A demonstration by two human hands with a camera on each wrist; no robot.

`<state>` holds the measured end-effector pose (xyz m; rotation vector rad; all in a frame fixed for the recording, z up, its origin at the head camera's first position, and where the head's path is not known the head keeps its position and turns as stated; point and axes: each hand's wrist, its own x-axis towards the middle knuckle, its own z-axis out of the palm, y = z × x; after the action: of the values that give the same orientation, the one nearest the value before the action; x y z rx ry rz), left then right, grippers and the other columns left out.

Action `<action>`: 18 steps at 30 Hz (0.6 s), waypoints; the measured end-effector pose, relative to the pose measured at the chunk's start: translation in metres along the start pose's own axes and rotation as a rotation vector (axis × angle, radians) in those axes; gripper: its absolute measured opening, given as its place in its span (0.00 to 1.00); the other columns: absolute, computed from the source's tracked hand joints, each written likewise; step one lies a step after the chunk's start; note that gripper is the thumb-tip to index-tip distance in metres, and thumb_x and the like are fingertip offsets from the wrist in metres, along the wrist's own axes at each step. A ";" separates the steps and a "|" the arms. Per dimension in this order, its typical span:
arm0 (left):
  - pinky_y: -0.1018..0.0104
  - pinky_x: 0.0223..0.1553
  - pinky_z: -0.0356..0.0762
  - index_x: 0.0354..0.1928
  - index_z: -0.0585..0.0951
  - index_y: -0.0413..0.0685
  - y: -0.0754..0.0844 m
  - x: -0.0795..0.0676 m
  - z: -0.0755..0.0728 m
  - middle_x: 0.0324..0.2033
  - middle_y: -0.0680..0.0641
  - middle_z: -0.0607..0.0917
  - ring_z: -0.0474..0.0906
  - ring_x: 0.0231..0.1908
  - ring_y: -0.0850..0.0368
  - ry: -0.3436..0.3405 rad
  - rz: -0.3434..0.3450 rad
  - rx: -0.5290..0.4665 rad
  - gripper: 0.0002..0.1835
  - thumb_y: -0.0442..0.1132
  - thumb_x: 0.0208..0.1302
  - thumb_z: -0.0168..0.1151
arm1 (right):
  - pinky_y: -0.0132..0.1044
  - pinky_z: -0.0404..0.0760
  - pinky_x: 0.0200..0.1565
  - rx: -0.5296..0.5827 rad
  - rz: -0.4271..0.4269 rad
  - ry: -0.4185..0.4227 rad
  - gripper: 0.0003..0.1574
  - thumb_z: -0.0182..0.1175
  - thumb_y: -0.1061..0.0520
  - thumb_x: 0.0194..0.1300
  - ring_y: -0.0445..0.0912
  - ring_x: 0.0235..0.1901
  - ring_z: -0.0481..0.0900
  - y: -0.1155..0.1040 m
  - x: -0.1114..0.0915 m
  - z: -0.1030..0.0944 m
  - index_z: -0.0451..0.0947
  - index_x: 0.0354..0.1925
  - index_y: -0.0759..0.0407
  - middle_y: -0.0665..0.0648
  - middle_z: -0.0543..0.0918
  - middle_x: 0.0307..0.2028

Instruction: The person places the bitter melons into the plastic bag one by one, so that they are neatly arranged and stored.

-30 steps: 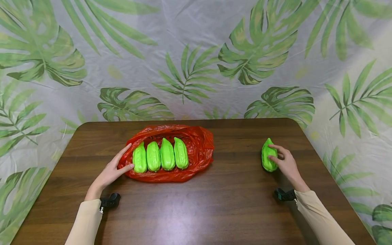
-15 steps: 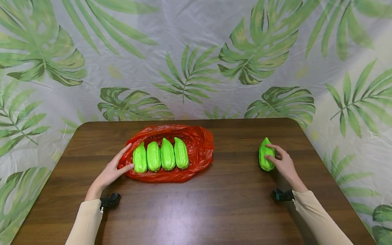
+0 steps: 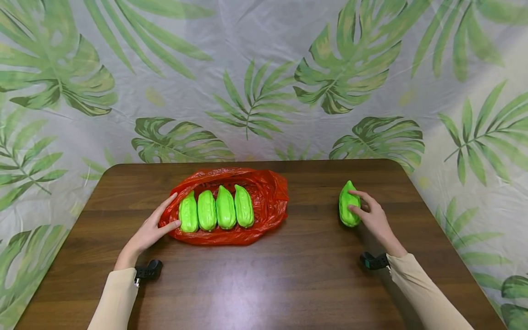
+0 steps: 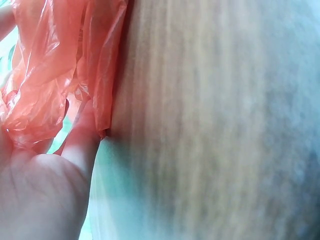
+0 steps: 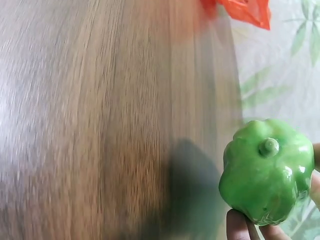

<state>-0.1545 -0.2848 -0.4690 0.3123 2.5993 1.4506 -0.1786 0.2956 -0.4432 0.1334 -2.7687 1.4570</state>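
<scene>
My right hand (image 3: 373,222) holds a glossy green pepper-like vegetable (image 3: 349,206), its pointed tip towards the back, at the right of the table. In the right wrist view its lobed end (image 5: 265,175) with a stem stub shows, fingertips beneath and beside it, and a shadow lies apart on the wood. On the left, my left hand (image 3: 150,231) grips the left side of a red plastic bag (image 3: 270,201). Folds of the bag (image 4: 45,65) cover part of that hand in the left wrist view. Several like green vegetables (image 3: 225,208) lie in a row in the bag's open mouth.
The brown wooden table (image 3: 305,275) reaches back to a leaf-patterned cloth (image 3: 255,68). Between the bag and my right hand lies bare wood. A black band sits on each wrist.
My right hand has moved left and slightly towards the back with the green pepper-like vegetable in it. The left hand and the bag have stayed in place.
</scene>
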 end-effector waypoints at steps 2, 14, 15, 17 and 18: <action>0.27 0.58 0.50 0.76 0.48 0.62 0.000 0.000 0.000 0.72 0.36 0.48 0.46 0.68 0.30 -0.001 0.004 -0.001 0.43 0.42 0.65 0.61 | 0.57 0.72 0.47 0.002 -0.004 -0.017 0.31 0.55 0.55 0.71 0.73 0.57 0.66 -0.002 0.001 0.003 0.63 0.68 0.63 0.71 0.58 0.68; 0.27 0.58 0.50 0.76 0.48 0.62 -0.001 0.001 0.000 0.72 0.36 0.48 0.45 0.68 0.30 -0.005 -0.017 0.002 0.43 0.44 0.65 0.61 | 0.45 0.73 0.41 0.035 -0.049 -0.067 0.30 0.56 0.55 0.70 0.67 0.56 0.70 -0.023 0.006 0.022 0.64 0.68 0.60 0.67 0.59 0.69; 0.27 0.58 0.50 0.76 0.48 0.62 -0.001 0.001 0.000 0.72 0.36 0.48 0.45 0.68 0.30 -0.004 -0.016 0.002 0.43 0.43 0.65 0.61 | 0.45 0.73 0.41 0.039 -0.051 -0.074 0.30 0.56 0.55 0.70 0.67 0.56 0.70 -0.025 0.006 0.023 0.64 0.68 0.59 0.67 0.59 0.68; 0.27 0.58 0.50 0.76 0.47 0.61 -0.001 0.000 0.000 0.72 0.35 0.48 0.45 0.68 0.30 -0.003 -0.013 0.005 0.43 0.43 0.65 0.61 | 0.47 0.74 0.42 0.045 -0.051 -0.084 0.30 0.56 0.55 0.70 0.67 0.56 0.70 -0.028 0.007 0.026 0.64 0.68 0.58 0.67 0.59 0.69; 0.27 0.58 0.50 0.76 0.47 0.61 -0.001 0.000 0.000 0.72 0.35 0.48 0.45 0.68 0.30 -0.002 -0.012 0.006 0.43 0.42 0.65 0.61 | 0.48 0.74 0.43 0.049 -0.051 -0.088 0.30 0.56 0.55 0.70 0.67 0.57 0.69 -0.030 0.007 0.028 0.64 0.68 0.58 0.67 0.58 0.68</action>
<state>-0.1550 -0.2852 -0.4696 0.2991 2.5998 1.4379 -0.1819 0.2550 -0.4340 0.2727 -2.7758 1.5439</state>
